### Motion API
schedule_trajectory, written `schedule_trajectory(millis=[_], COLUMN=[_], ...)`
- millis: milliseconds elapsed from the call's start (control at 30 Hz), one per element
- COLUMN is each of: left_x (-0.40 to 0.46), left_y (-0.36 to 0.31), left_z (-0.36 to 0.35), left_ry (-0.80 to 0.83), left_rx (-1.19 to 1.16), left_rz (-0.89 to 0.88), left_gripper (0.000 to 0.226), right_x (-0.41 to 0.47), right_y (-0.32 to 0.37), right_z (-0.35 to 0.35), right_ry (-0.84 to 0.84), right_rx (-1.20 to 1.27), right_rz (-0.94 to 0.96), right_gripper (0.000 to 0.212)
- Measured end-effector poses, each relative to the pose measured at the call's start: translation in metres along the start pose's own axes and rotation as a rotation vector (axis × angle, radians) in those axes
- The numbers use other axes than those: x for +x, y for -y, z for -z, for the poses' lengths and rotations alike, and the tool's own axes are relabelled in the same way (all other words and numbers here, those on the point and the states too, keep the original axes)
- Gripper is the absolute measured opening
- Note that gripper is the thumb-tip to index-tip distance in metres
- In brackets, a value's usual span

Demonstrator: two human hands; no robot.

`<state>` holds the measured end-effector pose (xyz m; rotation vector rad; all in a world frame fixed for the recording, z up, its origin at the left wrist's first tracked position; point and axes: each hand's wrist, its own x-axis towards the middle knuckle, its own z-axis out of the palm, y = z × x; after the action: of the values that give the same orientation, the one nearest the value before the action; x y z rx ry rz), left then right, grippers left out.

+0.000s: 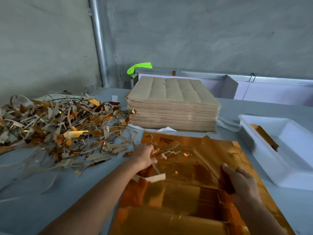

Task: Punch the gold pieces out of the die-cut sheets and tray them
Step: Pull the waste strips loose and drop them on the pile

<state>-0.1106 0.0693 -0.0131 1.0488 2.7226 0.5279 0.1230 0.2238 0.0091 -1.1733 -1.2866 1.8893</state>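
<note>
A shiny gold die-cut sheet [179,197] lies flat on the grey table in front of me. My left hand [144,156] grips a jagged strip of gold and tan offcut [159,152] at the sheet's far left part, with more torn strip hanging below it. At the sheet's right side my right hand [240,179] holds a gold piece [226,182], thumb on top. The white tray [288,167] stands to the right, and a long gold piece [265,137] lies in it.
A thick stack of tan sheets [172,106] stands behind the gold sheet. A big heap of gold and tan scrap strips [59,126] covers the table's left. A grey wall, a metal pipe [98,41], and a green cloth [139,67] are at the back.
</note>
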Motion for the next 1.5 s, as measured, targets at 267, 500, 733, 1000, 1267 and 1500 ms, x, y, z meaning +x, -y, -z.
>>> schedule_trajectory(millis=[267, 500, 733, 1000, 1267, 1500], left_x=[0.010, 0.008, 0.019, 0.017, 0.024, 0.027], left_y=[0.019, 0.015, 0.008, 0.020, 0.048, 0.093], left_z=[0.012, 0.000, -0.006, 0.022, 0.043, 0.093], left_ry=[-0.088, -0.089, -0.063, -0.400, -0.548, -0.799], left_rx=[-0.084, -0.033, -0.199, -0.703, -0.682, -0.665], left_rz=[0.118, 0.093, 0.111, 0.219, 0.359, 0.466], left_gripper=[0.011, 0.031, 0.011, 0.017, 0.031, 0.034], right_x=[-0.003, 0.002, 0.002, -0.006, -0.009, -0.002], right_y=[-0.002, -0.006, -0.004, 0.000, -0.001, -0.014], right_z=[0.000, -0.002, 0.002, -0.008, -0.049, -0.086], right_ry=[0.001, -0.020, -0.055, -0.076, 0.063, 0.173], right_rx=[-0.005, 0.001, -0.004, -0.014, -0.123, -0.153], right_rz=[-0.013, -0.076, -0.114, -0.120, -0.072, -0.007], right_gripper=[0.014, 0.016, 0.018, 0.017, 0.017, 0.008])
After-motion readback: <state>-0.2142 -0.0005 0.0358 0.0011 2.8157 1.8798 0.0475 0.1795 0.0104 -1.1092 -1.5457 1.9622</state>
